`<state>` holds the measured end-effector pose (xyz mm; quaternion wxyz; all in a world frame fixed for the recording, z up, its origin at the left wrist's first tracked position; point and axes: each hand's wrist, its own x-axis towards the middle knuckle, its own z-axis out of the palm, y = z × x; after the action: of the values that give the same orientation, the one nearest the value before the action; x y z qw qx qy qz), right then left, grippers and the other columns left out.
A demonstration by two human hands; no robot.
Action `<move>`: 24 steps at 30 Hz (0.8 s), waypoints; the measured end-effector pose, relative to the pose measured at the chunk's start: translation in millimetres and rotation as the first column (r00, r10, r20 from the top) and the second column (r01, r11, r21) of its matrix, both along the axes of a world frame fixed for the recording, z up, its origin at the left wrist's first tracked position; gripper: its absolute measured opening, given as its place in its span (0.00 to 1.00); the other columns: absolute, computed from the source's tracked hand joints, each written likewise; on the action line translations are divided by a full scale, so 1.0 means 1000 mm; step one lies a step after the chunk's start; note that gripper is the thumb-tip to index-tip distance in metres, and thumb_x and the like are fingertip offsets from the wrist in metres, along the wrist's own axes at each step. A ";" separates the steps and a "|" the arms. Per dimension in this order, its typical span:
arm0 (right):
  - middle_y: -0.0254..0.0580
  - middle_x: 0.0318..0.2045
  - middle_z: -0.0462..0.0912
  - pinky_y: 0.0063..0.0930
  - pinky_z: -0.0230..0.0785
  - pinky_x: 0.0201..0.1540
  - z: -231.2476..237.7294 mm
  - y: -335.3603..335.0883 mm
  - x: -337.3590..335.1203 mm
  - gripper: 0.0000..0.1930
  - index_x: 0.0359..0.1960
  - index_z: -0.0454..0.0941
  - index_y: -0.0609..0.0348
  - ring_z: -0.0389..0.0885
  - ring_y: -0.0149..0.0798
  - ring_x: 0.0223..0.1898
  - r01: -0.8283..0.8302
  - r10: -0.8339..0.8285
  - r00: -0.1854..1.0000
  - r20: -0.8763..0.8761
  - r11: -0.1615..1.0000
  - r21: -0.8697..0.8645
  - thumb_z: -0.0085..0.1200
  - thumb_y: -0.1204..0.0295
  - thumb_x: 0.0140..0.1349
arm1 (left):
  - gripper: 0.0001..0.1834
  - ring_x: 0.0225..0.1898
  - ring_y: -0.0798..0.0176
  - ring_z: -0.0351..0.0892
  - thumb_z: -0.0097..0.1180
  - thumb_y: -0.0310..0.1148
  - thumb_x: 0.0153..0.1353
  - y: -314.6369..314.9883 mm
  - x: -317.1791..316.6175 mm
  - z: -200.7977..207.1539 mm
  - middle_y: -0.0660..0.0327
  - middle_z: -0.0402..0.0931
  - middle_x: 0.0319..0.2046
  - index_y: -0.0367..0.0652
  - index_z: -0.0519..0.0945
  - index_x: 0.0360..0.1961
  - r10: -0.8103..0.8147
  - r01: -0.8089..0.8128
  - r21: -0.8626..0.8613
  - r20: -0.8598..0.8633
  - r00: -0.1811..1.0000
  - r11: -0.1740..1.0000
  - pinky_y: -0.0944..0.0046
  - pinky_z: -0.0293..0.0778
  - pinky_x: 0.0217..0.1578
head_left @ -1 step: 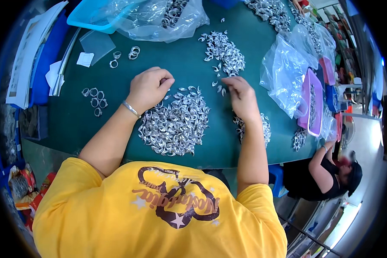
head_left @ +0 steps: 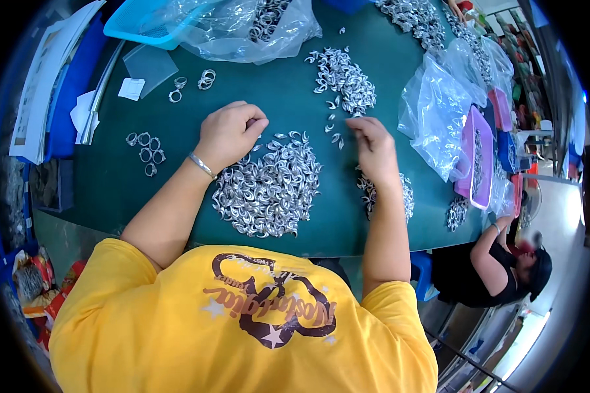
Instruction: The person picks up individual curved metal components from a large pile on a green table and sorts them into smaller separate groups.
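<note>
My left hand [head_left: 233, 134] rests at the far-left edge of a large heap of small silver crescent-shaped metal pieces [head_left: 269, 190]. Its thumb and index finger are closed together; whatever they may hold is hidden. To the right, my right hand [head_left: 375, 149] hovers over the green table, its fingers loosely bent and apart, with no piece visible in them. Just left of its fingertips lie a few loose crescent pieces [head_left: 335, 137]. A second pile of crescents [head_left: 347, 82] spreads beyond that hand. Under my right forearm is another small pile [head_left: 408, 196], partly covered.
Several silver rings [head_left: 151, 149] lie at the left, below a clear plastic sleeve [head_left: 149, 69]. A blue basket [head_left: 141, 29] and a filled plastic bag [head_left: 242, 42] stand at the back. Plastic bags [head_left: 436, 111] and a pink tray [head_left: 465, 187] line the right. A person [head_left: 498, 262] sits there.
My right hand has drawn slightly to the right, away from the loose crescents. The left hand stays in place beside the heap.
</note>
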<state>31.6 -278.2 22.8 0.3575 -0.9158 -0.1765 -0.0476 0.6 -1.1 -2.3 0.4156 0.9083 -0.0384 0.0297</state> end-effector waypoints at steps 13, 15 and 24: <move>0.45 0.32 0.80 0.36 0.73 0.38 -0.008 0.008 -0.020 0.07 0.32 0.81 0.62 0.80 0.49 0.35 -0.016 0.017 1.000 0.010 0.999 -0.040 0.59 0.83 0.51 | 0.06 0.27 0.59 0.77 0.59 0.34 0.58 0.001 0.001 0.001 0.61 0.76 0.26 0.44 0.82 0.30 -0.009 0.010 -0.013 0.012 1.000 1.000 0.62 0.71 0.29; 0.45 0.33 0.80 0.37 0.73 0.38 -0.008 0.005 -0.020 0.06 0.32 0.82 0.61 0.79 0.49 0.34 -0.064 0.069 0.991 0.111 0.997 -0.052 0.59 0.82 0.51 | 0.06 0.28 0.58 0.77 0.59 0.35 0.58 0.002 0.000 0.001 0.61 0.76 0.26 0.44 0.83 0.30 -0.013 0.013 -0.003 0.006 1.000 1.000 0.62 0.71 0.29; 0.47 0.29 0.80 0.37 0.73 0.37 0.001 0.004 -0.026 0.03 0.30 0.80 0.62 0.78 0.50 0.32 0.181 -0.178 0.982 0.062 0.982 -0.053 0.58 0.80 0.54 | 0.06 0.28 0.58 0.78 0.59 0.35 0.58 0.001 0.000 0.000 0.62 0.77 0.27 0.44 0.83 0.30 -0.010 0.010 -0.006 0.011 1.000 1.000 0.62 0.71 0.29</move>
<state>5.8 -273.9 23.5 0.3199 -0.9363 -0.1045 -0.1005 0.4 0.1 -2.5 0.4183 0.9066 -0.0453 0.0327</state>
